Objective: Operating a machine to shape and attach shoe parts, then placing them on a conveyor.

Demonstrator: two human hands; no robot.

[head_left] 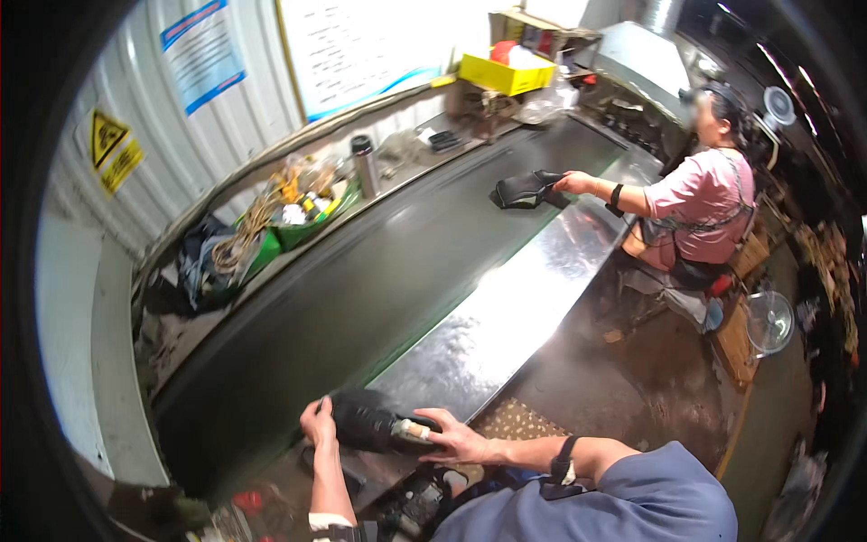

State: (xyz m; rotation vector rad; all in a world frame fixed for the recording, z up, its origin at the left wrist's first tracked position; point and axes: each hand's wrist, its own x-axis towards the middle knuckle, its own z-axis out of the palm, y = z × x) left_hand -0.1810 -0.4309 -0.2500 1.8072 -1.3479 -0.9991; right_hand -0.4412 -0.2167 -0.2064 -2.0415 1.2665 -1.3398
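A black shoe (366, 421) with rows of lacing is held between my two hands above the near end of the metal ledge. My left hand (318, 423) is closed on one end of it. At the other end, my right hand (459, 440) grips the shoe beside a pale, tan-tipped piece (414, 429) in its opening; I cannot make out what that piece is. Beyond the shoe runs a dark conveyor belt (334, 316), with the shiny metal ledge (470, 348) along its near side.
At the far right a seated co-worker in pink (709, 194) holds a black shoe-like piece (526, 190) over the belt. The back shelf bears a steel flask (365, 167), green bags (298, 226) and a yellow box (508, 74). A fan (769, 323) stands at right.
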